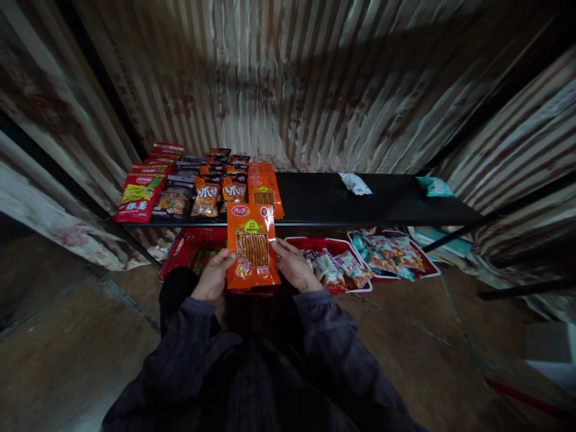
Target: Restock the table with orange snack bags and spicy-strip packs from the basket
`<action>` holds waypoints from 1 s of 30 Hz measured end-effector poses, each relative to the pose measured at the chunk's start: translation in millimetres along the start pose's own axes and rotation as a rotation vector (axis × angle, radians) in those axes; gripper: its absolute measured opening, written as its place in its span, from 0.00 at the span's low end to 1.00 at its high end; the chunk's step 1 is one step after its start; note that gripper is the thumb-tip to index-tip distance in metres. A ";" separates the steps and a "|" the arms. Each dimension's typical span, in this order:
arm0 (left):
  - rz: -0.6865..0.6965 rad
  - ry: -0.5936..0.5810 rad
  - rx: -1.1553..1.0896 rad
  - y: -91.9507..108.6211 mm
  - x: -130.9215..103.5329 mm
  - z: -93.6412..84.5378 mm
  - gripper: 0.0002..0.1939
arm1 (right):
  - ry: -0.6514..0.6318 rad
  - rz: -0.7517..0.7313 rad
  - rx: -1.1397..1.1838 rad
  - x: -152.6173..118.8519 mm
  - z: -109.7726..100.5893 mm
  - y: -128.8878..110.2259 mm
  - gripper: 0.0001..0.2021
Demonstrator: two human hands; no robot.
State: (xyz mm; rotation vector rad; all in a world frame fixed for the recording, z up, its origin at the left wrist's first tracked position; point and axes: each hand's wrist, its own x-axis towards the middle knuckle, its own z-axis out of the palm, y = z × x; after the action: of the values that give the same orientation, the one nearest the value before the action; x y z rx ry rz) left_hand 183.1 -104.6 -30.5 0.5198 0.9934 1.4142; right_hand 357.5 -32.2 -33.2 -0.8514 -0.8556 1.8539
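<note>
An orange snack packet [252,247] with a clear window faces me, held upright between both hands in front of the shelf's front edge. My left hand [215,275] grips its lower left side, thumb on the front. On its right side, my right hand [294,264] is closed round the edge. Just behind, more orange packets [265,186] lie in a column on the black shelf [310,201]. To their left are orange-and-black bags [207,195], dark bags [172,198] and red bags [140,193], in rows.
A white packet [356,183] and a teal packet [435,187] lie on the shelf's right part. Below stand red baskets [180,252], two of them at right with packets [355,267]. Black shelf posts rise at both sides, before a striped curtain [279,84].
</note>
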 end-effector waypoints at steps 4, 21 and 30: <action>0.032 0.043 -0.031 1.4 6.8 1.8 0.23 | -0.143 0.060 -0.054 -14.8 -4.3 6.3 0.16; -0.004 -0.017 0.018 7.8 5.6 11.5 0.20 | -0.132 0.018 -0.042 -19.8 -5.8 9.7 0.21; 0.000 -0.099 0.068 6.1 2.8 11.1 0.24 | -0.116 -0.003 -0.069 -17.4 -8.7 11.4 0.21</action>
State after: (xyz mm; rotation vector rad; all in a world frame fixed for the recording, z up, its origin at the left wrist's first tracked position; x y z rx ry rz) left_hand 188.4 -98.2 -20.5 0.6341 0.9646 1.3448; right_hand 366.0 -50.4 -43.6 -0.7910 -0.9974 1.8951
